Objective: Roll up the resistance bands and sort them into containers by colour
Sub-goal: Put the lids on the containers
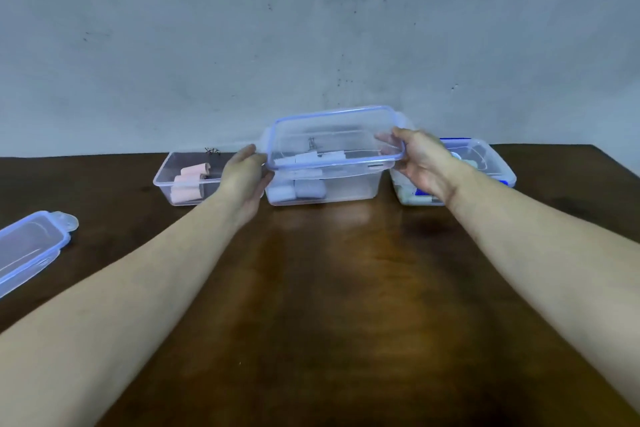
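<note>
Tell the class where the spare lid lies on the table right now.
In the head view the spare lid lies flat at the table's far left edge, nearer the person than the tub of pink rolls.

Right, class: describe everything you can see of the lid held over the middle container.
The lid is clear plastic, rectangular with rounded corners, with a blue-tinted rim and locking flaps at its ends. It is tilted, near edge low over the middle container, far edge raised, not yet seated. The left hand holds its left end and the right hand grips its right end, fingers curled over the rim. Rolled bands show through it.
</note>
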A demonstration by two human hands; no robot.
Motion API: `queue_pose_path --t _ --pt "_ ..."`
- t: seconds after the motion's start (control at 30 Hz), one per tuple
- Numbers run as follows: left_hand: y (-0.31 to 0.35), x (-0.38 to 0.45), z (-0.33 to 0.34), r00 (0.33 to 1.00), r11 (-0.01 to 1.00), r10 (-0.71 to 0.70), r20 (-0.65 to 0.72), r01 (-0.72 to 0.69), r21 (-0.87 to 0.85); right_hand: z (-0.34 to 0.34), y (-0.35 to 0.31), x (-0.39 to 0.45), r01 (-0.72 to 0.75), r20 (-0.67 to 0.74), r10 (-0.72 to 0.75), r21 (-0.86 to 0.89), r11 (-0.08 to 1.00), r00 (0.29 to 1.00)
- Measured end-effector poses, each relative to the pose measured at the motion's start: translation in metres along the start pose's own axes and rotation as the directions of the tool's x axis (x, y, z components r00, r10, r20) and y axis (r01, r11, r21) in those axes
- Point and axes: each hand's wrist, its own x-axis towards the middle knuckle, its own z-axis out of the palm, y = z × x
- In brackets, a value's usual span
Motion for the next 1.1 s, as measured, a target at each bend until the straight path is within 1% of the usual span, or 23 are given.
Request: queue_pose_path --t 0.07,0.2,0.27,0.37,0.47,0.6,0.77,0.93,1.03,1.1 --pt "-0.002 0.005 0.008 1.0 1.0 0.022 -0.02 -0.021 0.009 0.0 0.0 0.008 0.018 -0.055 -0.018 0.012 1.0 0.998" --pt "0.001 0.007 0.016 0.997 0.994 0.068 -0.047 -0.064 0.085 0.004 0.003 0.018 0.008 -0.091 -0.01 -0.019 1.0 0.996" --pt "0.002 0.007 0.016 0.996 0.994 0.068 -0.059 -0.063 0.092 0.008 0.005 0.021 0.006 -0.096 -0.007 -0.014 1.0 0.995" --pt "0.0 0.013 0.01 0.997 0.993 0.049 -0.063 -0.042 0.112 0.016 0.008 0.027 -0.012 -0.096 0.006 -0.066 0.998 0.995" --pt "-0.003 0.015 0.004 0.997 0.988 0.039 -0.064 -0.029 0.15 0.022 0.009 0.03 -0.038 -0.09 0.031 -0.081 0.996 0.995" --pt "-0.005 0.011 0.006 0.998 0.986 0.03 -0.063 -0.02 0.164 0.019 0.009 0.031 -0.049 -0.098 0.037 -0.128 0.99 0.994" --pt "-0.015 -0.003 0.011 0.996 0.979 0.071 -0.062 -0.058 0.196 0.005 0.012 0.019 -0.054 -0.081 0.039 -0.187 0.981 0.996" --pt "-0.025 -0.021 0.008 0.993 0.98 0.108 -0.056 -0.096 0.177 -0.011 0.023 0.01 -0.03 -0.093 0.006 -0.249 0.968 0.996" --pt "-0.032 -0.028 0.006 0.989 0.977 0.132 -0.07 -0.118 0.176 -0.015 0.025 0.005 -0.019 -0.1 -0.012 -0.307 0.951 0.995" --pt "-0.034 -0.029 0.005 0.987 0.976 0.134 -0.086 -0.117 0.184 -0.013 0.026 0.004 -0.016 -0.095 -0.013 -0.303 0.953 0.995"
